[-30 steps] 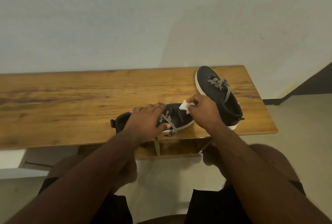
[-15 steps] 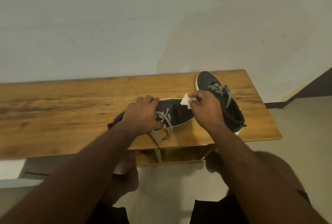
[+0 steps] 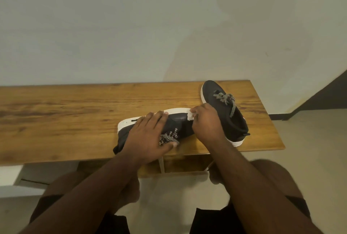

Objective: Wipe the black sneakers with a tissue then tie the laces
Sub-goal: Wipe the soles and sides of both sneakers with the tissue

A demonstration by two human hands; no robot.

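Left hand (image 3: pixel 148 138) lying flat, fingers spread, pressing near sneaker (image 3: pixel 180 121) tipped sideways, exposing sole edge. Right hand (image 3: pixel 206 123) at 3 o'clock pinching tissue (image 3: pixel 191 115), wiping. Far sneaker (image 3: pixel 225 110) waiting at 1 o'clock.

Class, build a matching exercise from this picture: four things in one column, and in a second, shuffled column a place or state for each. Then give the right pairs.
Things
1. near sneaker
2. far sneaker
3. tissue
4. left hand

Places or states
A. pinched in the right hand
B. tipped on its side, white sole facing away
C. upright near the table's right end
D. laid flat over a sneaker

Pairs: 1-B, 2-C, 3-A, 4-D
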